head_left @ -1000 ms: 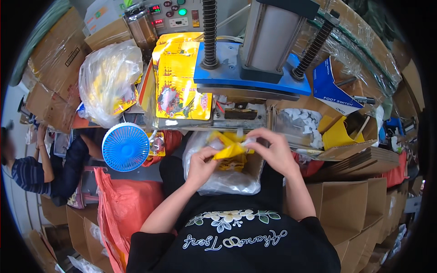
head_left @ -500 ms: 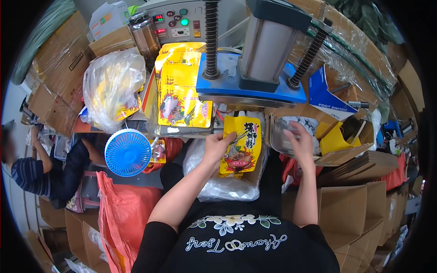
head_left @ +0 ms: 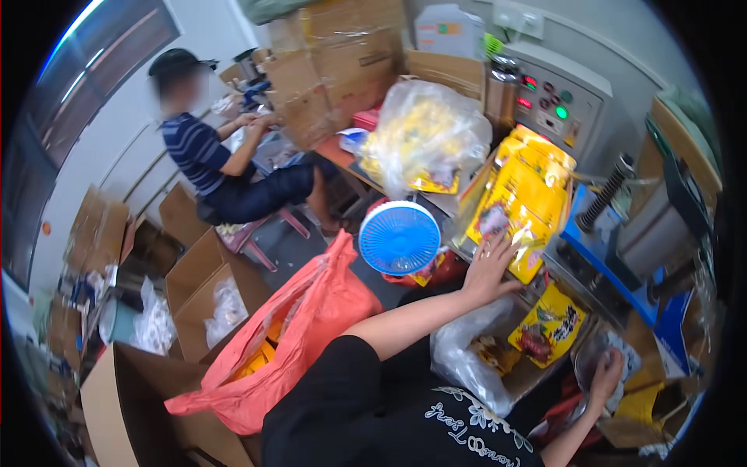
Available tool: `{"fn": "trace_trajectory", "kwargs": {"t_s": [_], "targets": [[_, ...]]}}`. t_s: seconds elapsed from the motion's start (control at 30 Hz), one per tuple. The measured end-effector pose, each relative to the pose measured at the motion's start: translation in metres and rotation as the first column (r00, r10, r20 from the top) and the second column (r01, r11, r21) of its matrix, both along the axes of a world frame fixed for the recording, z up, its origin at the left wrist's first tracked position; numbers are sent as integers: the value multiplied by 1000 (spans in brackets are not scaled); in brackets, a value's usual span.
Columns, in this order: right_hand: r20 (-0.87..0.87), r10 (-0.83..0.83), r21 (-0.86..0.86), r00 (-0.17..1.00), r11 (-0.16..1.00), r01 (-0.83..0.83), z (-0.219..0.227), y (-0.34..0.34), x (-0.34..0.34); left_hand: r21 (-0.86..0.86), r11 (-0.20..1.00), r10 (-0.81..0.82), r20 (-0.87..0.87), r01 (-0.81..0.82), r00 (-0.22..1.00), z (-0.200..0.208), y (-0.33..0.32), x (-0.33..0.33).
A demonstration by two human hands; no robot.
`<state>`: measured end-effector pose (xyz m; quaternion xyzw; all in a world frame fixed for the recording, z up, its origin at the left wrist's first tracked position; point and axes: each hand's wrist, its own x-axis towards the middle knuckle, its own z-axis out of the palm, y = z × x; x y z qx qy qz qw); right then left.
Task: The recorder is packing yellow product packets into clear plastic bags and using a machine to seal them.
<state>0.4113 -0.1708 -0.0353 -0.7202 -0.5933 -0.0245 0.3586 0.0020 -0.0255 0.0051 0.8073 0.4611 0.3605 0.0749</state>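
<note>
My left hand (head_left: 489, 268) lay flat, grip open, on the stack of yellow pouches (head_left: 523, 204) leaning by the blue fan (head_left: 399, 237). One more yellow pouch (head_left: 549, 324) lay nearer. My right hand (head_left: 607, 375) was closed round a clear bag (head_left: 597, 356).

Right hand (head_left: 605, 379): fingers buried in a clear plastic bag (head_left: 603, 358), so grip can't be told, nor what's inside the bag. Right forearm cut off by the bottom edge.

Left hand (head_left: 489, 268): palm lies flat on the stack of yellow packets (head_left: 523, 201); whatever is under the palm is hidden.

Machine (head_left: 661, 226): right part lost in the dark fisheye rim.

Clear bag (head_left: 424, 136) by the control box (head_left: 559, 105): contents only a yellow blur.

Seated person (head_left: 226, 167): face blurred, hands too small to tell what they hold.

Boxes (head_left: 206, 284) at left: contents unclear; far-left stuff smeared by the rim.
</note>
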Motion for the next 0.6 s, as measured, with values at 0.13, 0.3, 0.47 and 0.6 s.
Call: {"fn": "trace_trajectory", "kwargs": {"t_s": [0.13, 0.3, 0.47, 0.6], "targets": [[-415, -23, -55, 909, 998, 1, 16, 6, -21, 62, 998, 35, -53, -32, 998, -31, -16, -39], [-610, 118, 99, 784, 992, -72, 8, -6, -8, 64, 996, -77, 394, 56, 916, 25, -25, -29], [-681, 246, 78, 690, 961, -266, 81, -3, -94, -356, 801, -88, 724, 481, 684, 13, -68, 10], [-722, 367, 56, 587, 877, -478, 117, -1, -154, -479, 795, -72, 536, 373, 841, -26, -90, 29]]}}
